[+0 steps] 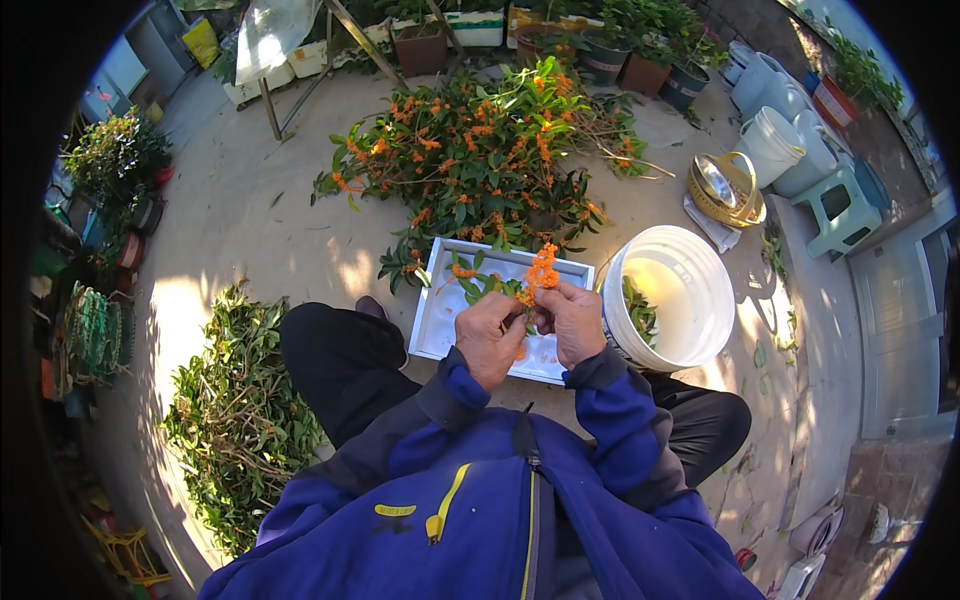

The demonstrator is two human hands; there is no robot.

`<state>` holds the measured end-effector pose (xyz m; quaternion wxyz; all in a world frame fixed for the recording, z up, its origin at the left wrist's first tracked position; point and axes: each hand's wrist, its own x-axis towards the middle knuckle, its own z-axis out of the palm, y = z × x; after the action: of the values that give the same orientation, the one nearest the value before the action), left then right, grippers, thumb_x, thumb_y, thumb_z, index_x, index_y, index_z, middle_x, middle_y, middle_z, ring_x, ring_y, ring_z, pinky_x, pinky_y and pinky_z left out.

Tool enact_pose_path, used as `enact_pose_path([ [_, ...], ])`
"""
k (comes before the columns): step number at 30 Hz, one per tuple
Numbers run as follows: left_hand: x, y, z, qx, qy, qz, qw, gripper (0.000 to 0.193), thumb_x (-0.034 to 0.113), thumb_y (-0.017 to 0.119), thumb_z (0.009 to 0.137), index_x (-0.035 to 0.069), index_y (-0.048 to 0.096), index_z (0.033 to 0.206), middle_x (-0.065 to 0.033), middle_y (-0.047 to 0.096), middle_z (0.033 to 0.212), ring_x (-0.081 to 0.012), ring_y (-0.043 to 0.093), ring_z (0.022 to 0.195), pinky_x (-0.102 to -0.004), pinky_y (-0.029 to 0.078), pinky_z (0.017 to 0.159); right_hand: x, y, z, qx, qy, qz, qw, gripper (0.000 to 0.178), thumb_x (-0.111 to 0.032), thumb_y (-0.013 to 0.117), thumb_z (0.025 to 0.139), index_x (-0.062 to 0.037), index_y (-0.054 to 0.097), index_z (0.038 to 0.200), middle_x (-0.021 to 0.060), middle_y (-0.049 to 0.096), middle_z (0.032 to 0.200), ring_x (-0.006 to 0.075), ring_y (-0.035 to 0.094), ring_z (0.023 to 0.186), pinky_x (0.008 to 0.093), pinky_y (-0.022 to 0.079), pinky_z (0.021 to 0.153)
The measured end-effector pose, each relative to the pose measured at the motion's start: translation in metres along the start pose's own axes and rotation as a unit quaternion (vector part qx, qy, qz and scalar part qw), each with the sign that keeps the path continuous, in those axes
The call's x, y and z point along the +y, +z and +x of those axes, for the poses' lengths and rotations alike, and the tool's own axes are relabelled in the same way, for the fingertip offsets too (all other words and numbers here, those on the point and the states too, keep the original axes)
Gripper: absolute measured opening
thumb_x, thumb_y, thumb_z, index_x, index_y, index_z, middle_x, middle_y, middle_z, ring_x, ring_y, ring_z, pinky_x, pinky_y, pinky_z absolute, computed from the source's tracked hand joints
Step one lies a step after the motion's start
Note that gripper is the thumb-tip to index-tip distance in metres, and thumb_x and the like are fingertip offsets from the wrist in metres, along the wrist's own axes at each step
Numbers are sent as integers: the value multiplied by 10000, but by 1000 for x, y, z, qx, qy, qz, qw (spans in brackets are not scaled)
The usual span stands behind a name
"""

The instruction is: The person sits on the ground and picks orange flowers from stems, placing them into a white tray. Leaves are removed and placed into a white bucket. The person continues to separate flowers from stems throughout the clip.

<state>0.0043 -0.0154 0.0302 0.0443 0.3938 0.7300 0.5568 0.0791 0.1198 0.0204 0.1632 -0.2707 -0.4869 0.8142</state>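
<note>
Close together over a shallow white tray (428, 325), both my hands pinch a flowering sprig with clustered orange blossoms (542, 270). My left hand (486, 338) is closed at its lower, leafy part. My right hand (573, 322) has thumb and fingers pressed together just below the blossoms; the exact stem between the fingers is hidden. In the tray lie green leaves (487, 268) and loose orange petals (543, 352). Touching the tray's right side, a white bucket (700, 285) holds some green leaves (640, 312).
A big heap of orange-flowered branches (470, 150) lies beyond the tray. Stripped-looking leafy branches (240, 410) are piled at the left. Farther right stand a yellow basket (742, 207), a pale green stool (843, 205) and several buckets (773, 145). Potted plants (605, 60) line the back.
</note>
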Motion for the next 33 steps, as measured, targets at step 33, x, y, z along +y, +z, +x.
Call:
enact_pose_path([
  [33,-29,11,4,-69,-358,-422,830,95,81,665,890,-13,654,891,-44,627,692,-113,584,564,-227,475,541,24,-34,27,-11,-154,-333,930,135,-59,622,841,56,654,904,22,626,752,69,536,632,234,436,560],
])
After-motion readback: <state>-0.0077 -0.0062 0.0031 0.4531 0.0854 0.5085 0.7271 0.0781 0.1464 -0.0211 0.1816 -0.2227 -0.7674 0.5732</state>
